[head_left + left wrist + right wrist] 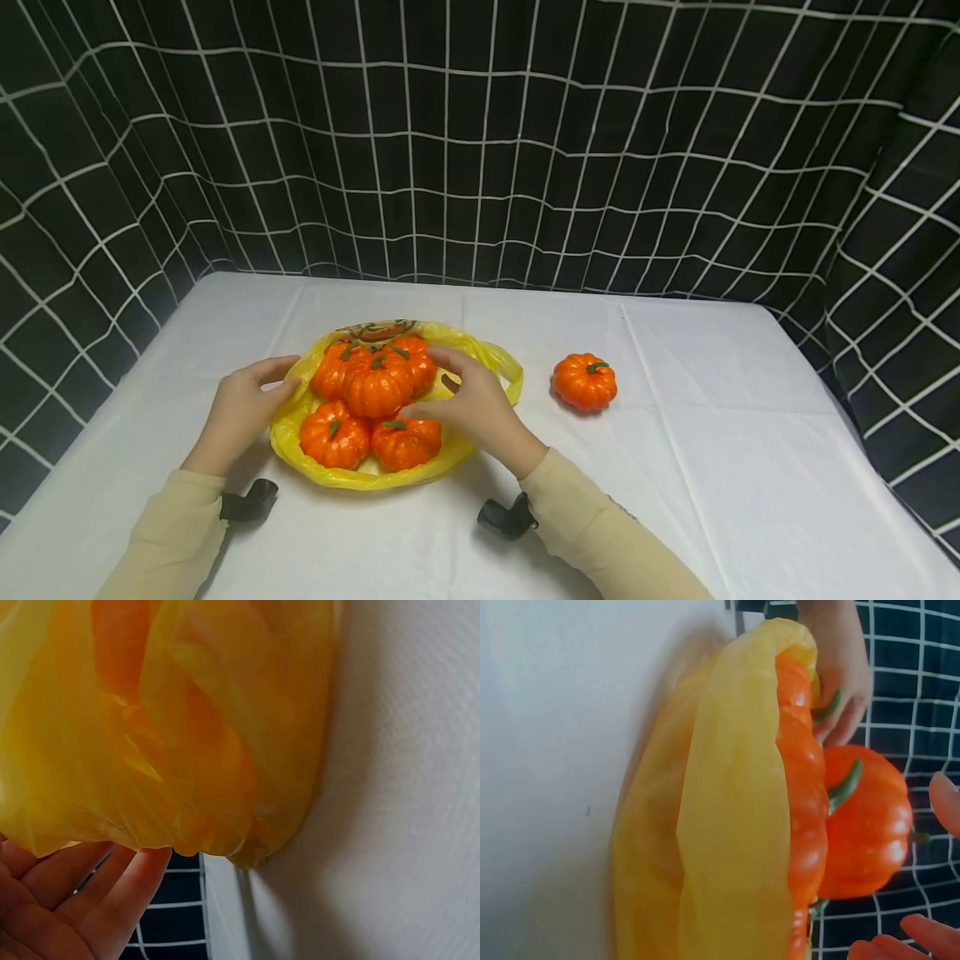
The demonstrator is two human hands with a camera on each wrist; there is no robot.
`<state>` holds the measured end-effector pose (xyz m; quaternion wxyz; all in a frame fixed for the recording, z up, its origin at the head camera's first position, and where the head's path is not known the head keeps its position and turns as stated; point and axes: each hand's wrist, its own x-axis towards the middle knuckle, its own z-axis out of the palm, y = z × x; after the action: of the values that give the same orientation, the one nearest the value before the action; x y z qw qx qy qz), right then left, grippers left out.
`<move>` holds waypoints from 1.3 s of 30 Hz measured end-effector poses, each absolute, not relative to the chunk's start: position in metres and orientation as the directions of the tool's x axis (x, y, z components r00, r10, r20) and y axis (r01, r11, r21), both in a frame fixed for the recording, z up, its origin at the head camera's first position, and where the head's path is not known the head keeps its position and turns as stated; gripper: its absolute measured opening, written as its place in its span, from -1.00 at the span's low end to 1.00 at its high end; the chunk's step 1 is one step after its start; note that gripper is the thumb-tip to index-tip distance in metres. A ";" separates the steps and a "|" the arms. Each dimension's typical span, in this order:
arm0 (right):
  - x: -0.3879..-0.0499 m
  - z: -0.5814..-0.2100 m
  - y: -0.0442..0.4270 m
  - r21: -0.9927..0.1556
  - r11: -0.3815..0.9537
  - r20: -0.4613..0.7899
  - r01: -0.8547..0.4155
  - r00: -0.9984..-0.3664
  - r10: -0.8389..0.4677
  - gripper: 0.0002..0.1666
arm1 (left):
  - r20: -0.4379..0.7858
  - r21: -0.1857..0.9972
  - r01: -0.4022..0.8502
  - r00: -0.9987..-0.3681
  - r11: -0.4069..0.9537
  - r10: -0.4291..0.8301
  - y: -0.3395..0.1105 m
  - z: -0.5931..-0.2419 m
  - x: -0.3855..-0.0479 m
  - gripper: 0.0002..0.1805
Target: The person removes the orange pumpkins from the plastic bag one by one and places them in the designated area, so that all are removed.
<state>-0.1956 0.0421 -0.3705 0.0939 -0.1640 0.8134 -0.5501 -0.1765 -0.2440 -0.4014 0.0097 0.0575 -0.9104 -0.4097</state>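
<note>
Several small orange pumpkins with green stems sit in a yellow plastic bag (322, 475) with its mouth spread wide; one pumpkin (378, 387) rests on top of the others. My left hand (243, 404) is at the bag's left rim, thumb and fingers apart; in the left wrist view its fingers (120, 907) are fairly straight against the bag. Over the bag's right side is my right hand (480, 408), its thumb and fingers spread beside the top pumpkin. In the right wrist view its fingertips (922, 941) stand off from the top pumpkin (866, 832).
Another orange pumpkin (585, 383) lies on the white tablecloth (720, 467), right of the bag. Dark cloth (480, 158) with a white grid stands behind the table and along both sides. Black wrist devices (506, 518) hang below both forearms.
</note>
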 end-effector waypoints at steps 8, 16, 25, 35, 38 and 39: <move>-0.197 -0.369 0.027 -0.897 0.407 0.007 -0.170 -0.928 -0.372 -0.03 | -0.029 0.734 -0.098 -0.993 0.672 -0.113 -0.244 -0.401 -0.176 -0.48; -0.201 -0.370 0.018 -0.870 0.454 0.017 -0.193 -0.932 -0.363 -0.05 | -0.035 0.741 -0.100 -0.993 0.664 -0.111 -0.242 -0.401 -0.177 -0.46; -0.202 -0.372 0.010 -0.860 0.464 0.028 -0.214 -0.926 -0.375 -0.03 | -0.043 0.737 -0.109 -0.992 0.667 -0.115 -0.244 -0.401 -0.176 -0.46; -0.204 -0.375 0.007 -0.846 0.482 0.033 -0.226 -0.926 -0.376 -0.01 | -0.044 0.737 -0.111 -0.992 0.667 -0.116 -0.244 -0.400 -0.177 -0.46; -0.204 -0.375 0.006 -0.848 0.484 0.028 -0.219 -0.928 -0.370 0.01 | -0.047 0.736 -0.112 -0.992 0.667 -0.116 -0.243 -0.400 -0.177 -0.46; -0.204 -0.376 0.006 -0.848 0.485 0.026 -0.216 -0.929 -0.369 0.01 | -0.048 0.737 -0.113 -0.992 0.666 -0.116 -0.243 -0.400 -0.177 -0.46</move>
<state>-0.2036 0.0059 -0.3757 0.0799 -0.1703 0.8579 -0.4781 -0.1767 -0.2434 -0.4002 0.0015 0.0628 -0.9127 -0.4038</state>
